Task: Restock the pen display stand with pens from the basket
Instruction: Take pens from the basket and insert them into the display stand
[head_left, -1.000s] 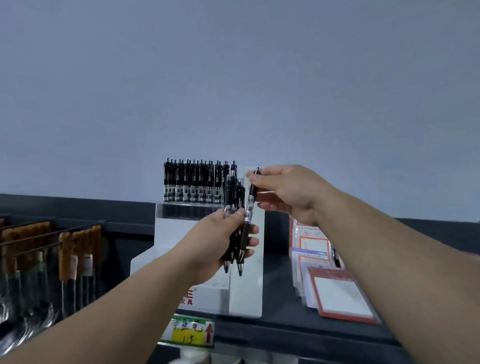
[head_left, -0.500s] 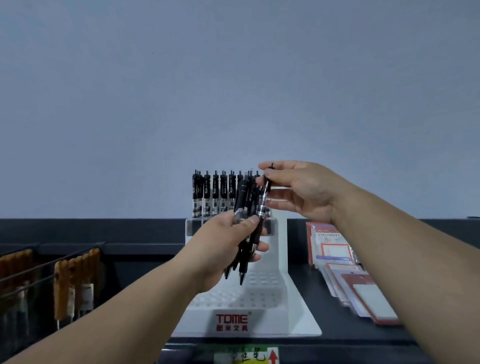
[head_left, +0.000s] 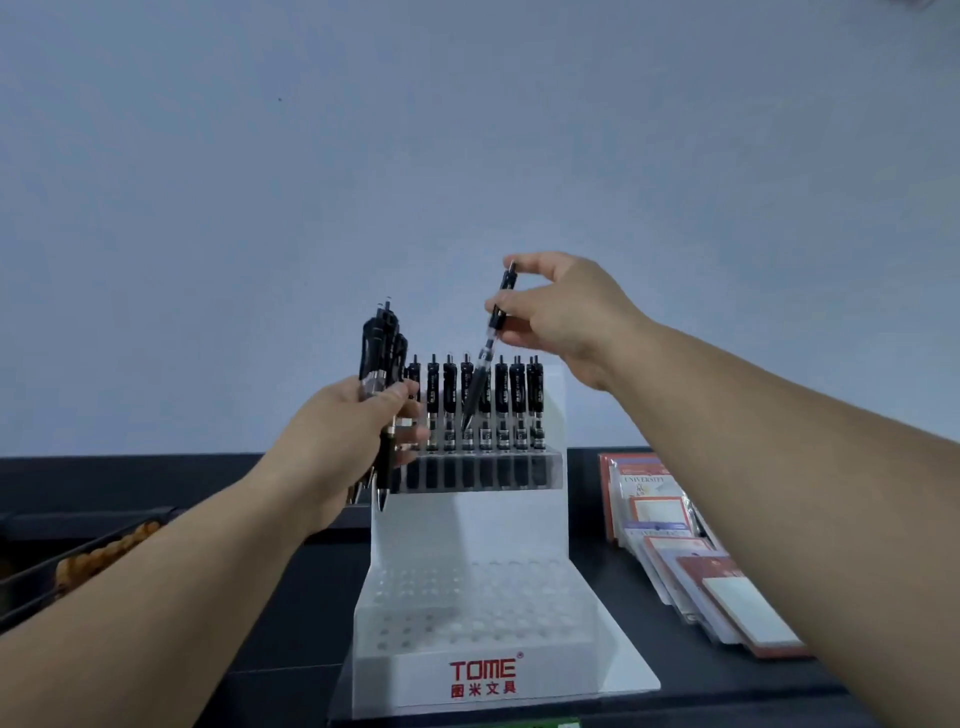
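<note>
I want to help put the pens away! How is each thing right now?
right hand: pinches the loose pen near its top.
loose pen: tilted, tip down, not yet in a hole.
left hand: grips the bunch of pens.
bunch of pens: upright, tips down.
stand: upright.
top row of pens: standing in holes.
lower holes: empty.
notepads: lying overlapped beside the stand.
</note>
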